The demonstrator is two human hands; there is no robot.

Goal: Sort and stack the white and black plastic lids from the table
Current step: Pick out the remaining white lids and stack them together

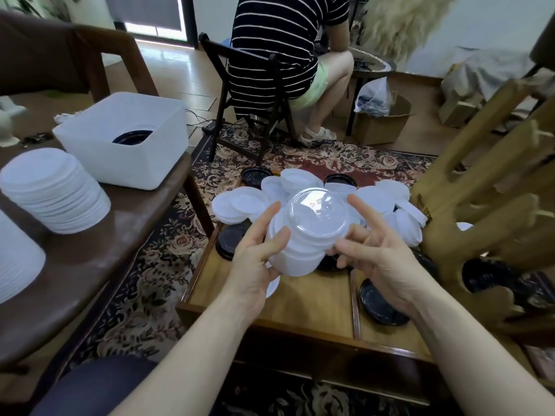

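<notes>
1. A short stack of white round plastic lids (303, 250), topped by one clear lid (319, 213), is held above a low wooden table (300, 301).
2. The left hand (258, 259) cradles the stack's side with curled fingers; the right hand (375, 253) grips the opposite edge, index finger extended.
3. Loose white lids (249, 202) crowd the table's far end; at least five black round lids (381, 301) lie among them.
4. On a brown side table (126, 223) stand a taller white lid stack (57, 190) and one white plastic bin (126, 139).
5. A floral carpet (150, 265) covers the floor; a person in a striped shirt (279, 46) sits on a dark chair (237, 94).
</notes>
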